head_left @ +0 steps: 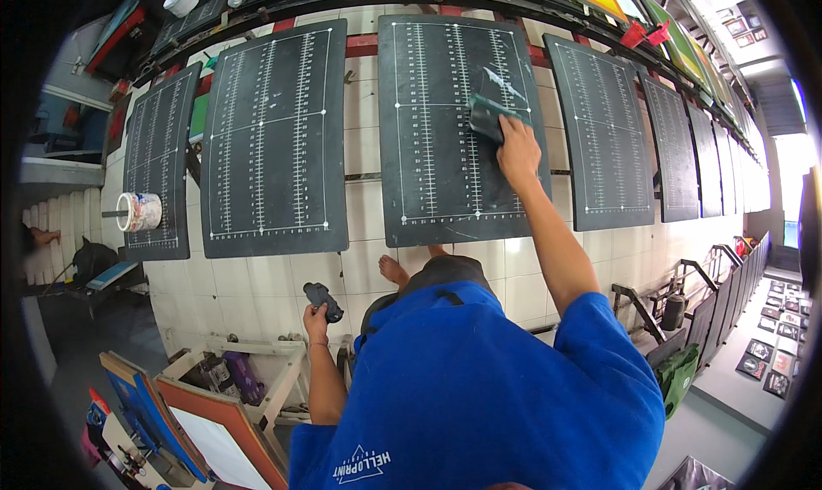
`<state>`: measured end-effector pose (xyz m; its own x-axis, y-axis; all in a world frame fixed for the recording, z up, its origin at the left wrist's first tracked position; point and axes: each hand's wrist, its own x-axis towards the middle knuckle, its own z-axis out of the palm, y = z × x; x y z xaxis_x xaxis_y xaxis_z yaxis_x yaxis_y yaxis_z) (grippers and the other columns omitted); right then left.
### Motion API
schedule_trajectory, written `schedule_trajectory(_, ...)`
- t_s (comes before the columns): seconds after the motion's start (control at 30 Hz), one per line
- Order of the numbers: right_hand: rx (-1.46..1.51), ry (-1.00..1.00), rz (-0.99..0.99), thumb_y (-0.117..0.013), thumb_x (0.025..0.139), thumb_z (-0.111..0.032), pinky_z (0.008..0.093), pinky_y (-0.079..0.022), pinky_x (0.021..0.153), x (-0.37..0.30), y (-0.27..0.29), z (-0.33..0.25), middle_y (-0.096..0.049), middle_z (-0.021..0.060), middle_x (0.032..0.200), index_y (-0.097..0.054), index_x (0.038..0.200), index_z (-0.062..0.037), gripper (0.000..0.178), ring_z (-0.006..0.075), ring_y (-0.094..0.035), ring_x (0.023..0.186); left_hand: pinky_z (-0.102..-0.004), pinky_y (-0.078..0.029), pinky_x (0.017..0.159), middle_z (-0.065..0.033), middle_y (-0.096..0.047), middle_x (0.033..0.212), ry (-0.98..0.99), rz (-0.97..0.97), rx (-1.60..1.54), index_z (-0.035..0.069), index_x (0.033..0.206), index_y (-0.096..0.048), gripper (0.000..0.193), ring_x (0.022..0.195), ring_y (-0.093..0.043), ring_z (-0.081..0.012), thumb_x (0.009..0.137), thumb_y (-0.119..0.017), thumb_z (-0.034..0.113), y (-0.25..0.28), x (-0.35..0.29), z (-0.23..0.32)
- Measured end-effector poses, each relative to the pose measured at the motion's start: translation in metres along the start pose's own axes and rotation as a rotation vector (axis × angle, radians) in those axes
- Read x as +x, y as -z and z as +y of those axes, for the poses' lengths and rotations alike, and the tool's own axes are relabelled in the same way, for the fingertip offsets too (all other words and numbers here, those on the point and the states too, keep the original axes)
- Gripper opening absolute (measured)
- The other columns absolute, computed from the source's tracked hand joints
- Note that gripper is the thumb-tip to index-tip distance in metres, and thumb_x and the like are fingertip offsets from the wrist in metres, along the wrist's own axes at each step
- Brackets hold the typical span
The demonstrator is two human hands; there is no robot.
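Note:
My right hand (519,154) is closed on a flat, dark squeegee (488,119) with a green edge. It is held low over the upper right of a black printing board (428,165) marked with white ruler lines; I cannot tell whether it touches. Just beyond the squeegee, a shiny whitish wet-looking patch (503,83) lies on the board. Down at the left, away from the boards, my left hand (316,323) grips a dark grey, lumpy object (324,301) whose kind I cannot make out.
More marked boards stand in a row, such as one to the left (282,165) and one to the right (604,148). A paint-smeared white bucket (139,212) sits on the far-left board. Framed screens (224,434) lean at lower left. A rail (360,0) runs behind.

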<state>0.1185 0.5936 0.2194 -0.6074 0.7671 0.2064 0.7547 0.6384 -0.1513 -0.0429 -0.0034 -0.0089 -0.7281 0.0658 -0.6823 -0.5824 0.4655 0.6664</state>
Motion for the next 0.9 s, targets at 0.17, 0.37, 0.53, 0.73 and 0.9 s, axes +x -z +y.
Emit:
schedule_trajectory(0.17, 0.093, 0.189, -0.161, -0.066, 0.068, 0.008, 0.0404, -0.051, 0.105, -0.138, 0.030, -0.014, -0.063, 0.0086, 0.134, -0.060, 0.141, -0.0118, 0.075, 0.0301, -0.059, 0.125, -0.0296, -0.048, 0.064, -0.0051, -0.065, 0.083, 0.054, -0.026, 0.055, 0.000, 0.106, -0.064, 0.028, 0.071, -0.059, -0.0141, 0.086, -0.078, 0.012, -0.012, -0.004, -0.042)
schedule_trajectory(0.37, 0.098, 0.199, -0.148, -0.067, 0.070, 0.003, 0.0385, -0.052, 0.100, -0.105, 0.043, -0.004, -0.062, 0.0064, 0.130, -0.062, 0.137, -0.0072, 0.068, 0.0280, -0.059, 0.119, -0.0317, -0.053, 0.066, -0.0132, -0.072, 0.092, 0.182, -0.058, -0.001, -0.004, 0.114, -0.061, 0.037, 0.075, -0.067, -0.0183, 0.085, -0.079, 0.011, -0.028, -0.021, -0.069)
schedule_trajectory(0.53, 0.015, 0.181, 0.032, -0.067, 0.076, 0.003, 0.0399, -0.054, 0.097, 0.067, -0.014, 0.034, -0.061, 0.0059, 0.130, -0.061, 0.136, -0.0102, 0.062, 0.0284, -0.060, 0.118, -0.0307, -0.049, 0.064, -0.0028, -0.062, 0.082, 0.166, -0.048, -0.027, 0.003, 0.095, -0.061, 0.020, 0.070, -0.057, -0.0131, 0.087, -0.077, 0.011, -0.042, -0.050, -0.019)
schedule_trajectory(0.73, -0.063, 0.012, 0.073, -0.062, 0.088, -0.009, 0.0424, -0.058, 0.087, 0.177, -0.043, 0.051, -0.066, 0.0079, 0.116, -0.062, 0.130, -0.0120, 0.042, 0.0303, -0.064, 0.109, -0.0281, -0.044, 0.066, 0.0018, -0.055, 0.078, 0.065, 0.000, 0.026, 0.008, 0.089, -0.058, 0.018, 0.073, -0.052, -0.0109, 0.088, -0.076, 0.010, -0.052, -0.075, 0.016)
schedule_trajectory(0.9, 0.086, 0.245, -0.090, -0.062, 0.083, -0.006, 0.0384, -0.055, 0.095, 0.032, -0.021, -0.012, -0.061, 0.0074, 0.125, -0.059, 0.134, -0.0065, 0.052, 0.0268, -0.059, 0.116, -0.0285, -0.044, 0.065, 0.0024, -0.054, 0.079, 0.195, 0.050, 0.048, 0.008, 0.088, -0.057, 0.019, 0.072, -0.051, -0.0110, 0.088, -0.077, 0.010, -0.063, -0.084, -0.024)
